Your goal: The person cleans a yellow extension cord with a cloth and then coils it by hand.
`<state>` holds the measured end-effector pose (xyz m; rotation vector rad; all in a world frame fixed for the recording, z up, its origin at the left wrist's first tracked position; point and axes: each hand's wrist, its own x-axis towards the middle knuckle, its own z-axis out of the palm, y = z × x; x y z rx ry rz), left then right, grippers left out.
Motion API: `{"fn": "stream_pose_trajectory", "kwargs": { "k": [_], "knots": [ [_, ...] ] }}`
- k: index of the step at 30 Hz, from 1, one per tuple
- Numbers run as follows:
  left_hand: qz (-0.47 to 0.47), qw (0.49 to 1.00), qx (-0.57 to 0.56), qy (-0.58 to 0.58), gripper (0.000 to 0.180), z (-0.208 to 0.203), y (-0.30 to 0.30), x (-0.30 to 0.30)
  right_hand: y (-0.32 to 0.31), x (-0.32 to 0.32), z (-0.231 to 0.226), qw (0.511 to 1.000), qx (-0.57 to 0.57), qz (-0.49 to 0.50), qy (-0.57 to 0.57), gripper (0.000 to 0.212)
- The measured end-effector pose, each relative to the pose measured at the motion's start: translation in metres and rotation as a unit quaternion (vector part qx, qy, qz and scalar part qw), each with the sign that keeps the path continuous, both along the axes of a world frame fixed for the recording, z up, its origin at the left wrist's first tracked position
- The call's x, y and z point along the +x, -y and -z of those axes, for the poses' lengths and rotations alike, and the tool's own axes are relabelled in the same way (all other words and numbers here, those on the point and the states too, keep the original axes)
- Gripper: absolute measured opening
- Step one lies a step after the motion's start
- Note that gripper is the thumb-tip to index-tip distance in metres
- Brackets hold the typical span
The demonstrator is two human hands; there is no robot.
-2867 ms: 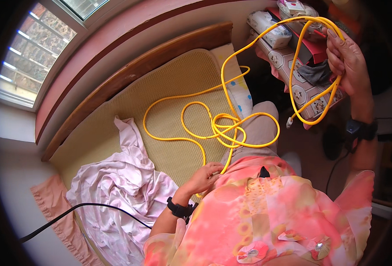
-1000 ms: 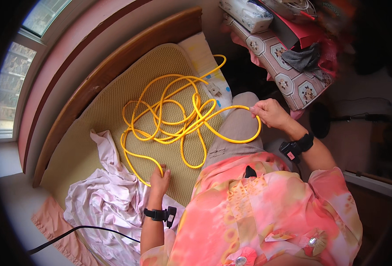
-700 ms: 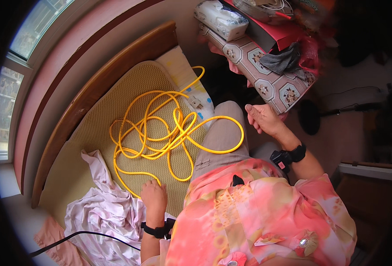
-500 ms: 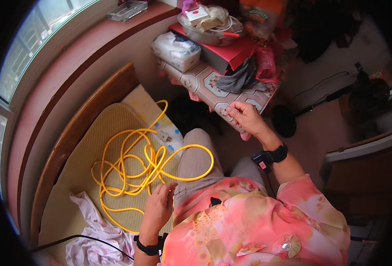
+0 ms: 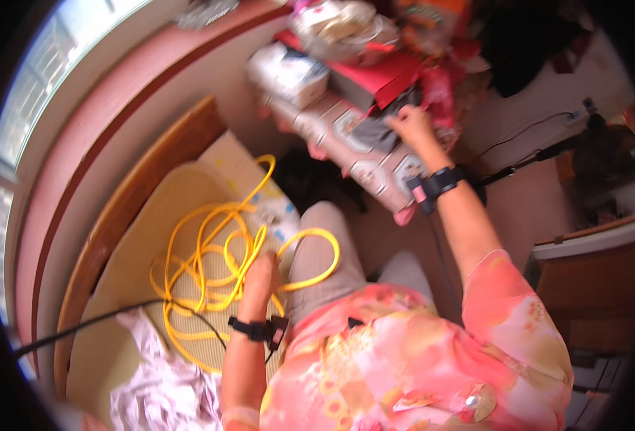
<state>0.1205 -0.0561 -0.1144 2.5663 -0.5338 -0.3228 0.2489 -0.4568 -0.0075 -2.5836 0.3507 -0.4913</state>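
Note:
My right hand (image 5: 412, 128) has reached over the small table and pinches the edge of a dark grey cloth (image 5: 375, 134). That cloth lies in front of a red box (image 5: 385, 80). Over the bed mat, my left hand (image 5: 261, 276) is down among the loops of a loosely tangled yellow cable (image 5: 317, 233). Blur hides its fingers, so whether they hold the cable does not show. One cable loop rests across my left thigh, and a pale plug (image 5: 268, 215) lies near the mat's far edge.
A patterned cloth covers the small table (image 5: 371, 176), which bears a tissue pack (image 5: 288, 75) and a bowl of odds and ends (image 5: 342, 36). Crumpled pale fabric (image 5: 163, 391) lies at lower left. A black cord (image 5: 95, 329) crosses there. A standing fan (image 5: 597, 158) is at right.
My right hand has moved forward from above the table's near edge to the grey cloth. My left hand has moved forward from the mat's near side onto the yellow cable.

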Motion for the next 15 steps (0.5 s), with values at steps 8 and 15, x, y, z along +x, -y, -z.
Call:
{"fn": "stream_pose_trajectory", "kwargs": {
  "k": [8,15],
  "knots": [
    [-0.158,0.794,-0.448,-0.379,0.018,-0.063,-0.018,-0.03,-0.053,-0.067,-0.055,0.787,0.522,-0.234,0.233,0.017],
    [-0.16,0.706,-0.548,-0.419,0.029,-0.079,-0.008,-0.051,-0.126,-0.162,-0.061,0.772,0.618,-0.121,0.086,0.058]
  ]
}}
